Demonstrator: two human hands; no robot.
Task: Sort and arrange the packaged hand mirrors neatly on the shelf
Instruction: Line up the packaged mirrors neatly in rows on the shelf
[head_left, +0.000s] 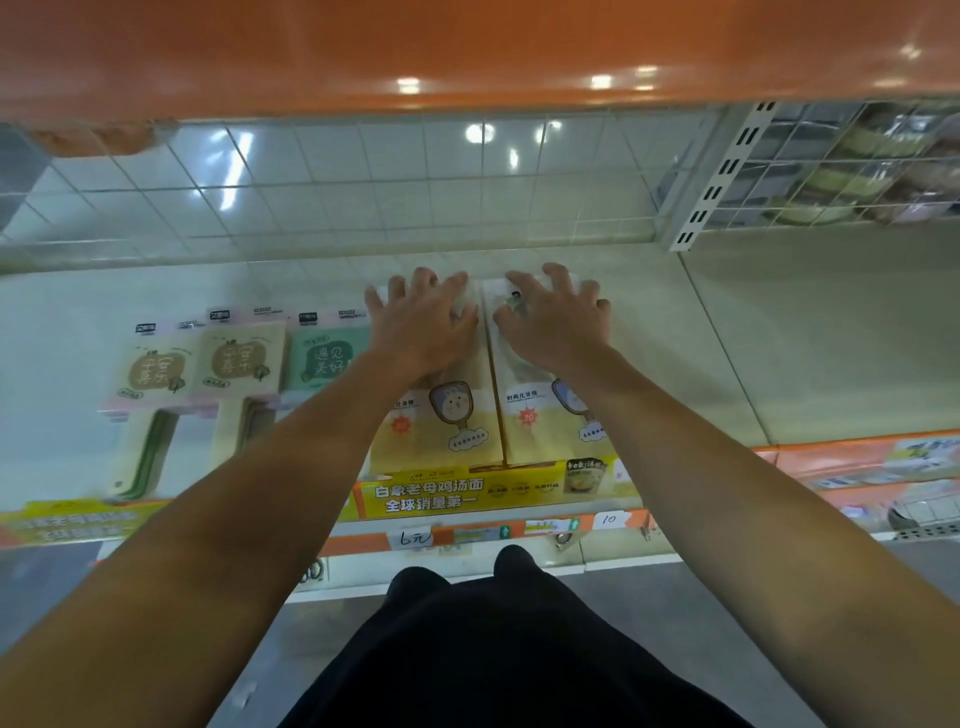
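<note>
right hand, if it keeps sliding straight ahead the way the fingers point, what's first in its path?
Probably nothing on the shelf: bare board lies beyond the right hand, then the wire grid back panel. Depth is hard to judge.

Hidden under the hands
The left hand (421, 322) and right hand (553, 319) cover the upper halves of two yellow mirror packs (441, 431); price tags (415, 539) below are blurred.
</note>
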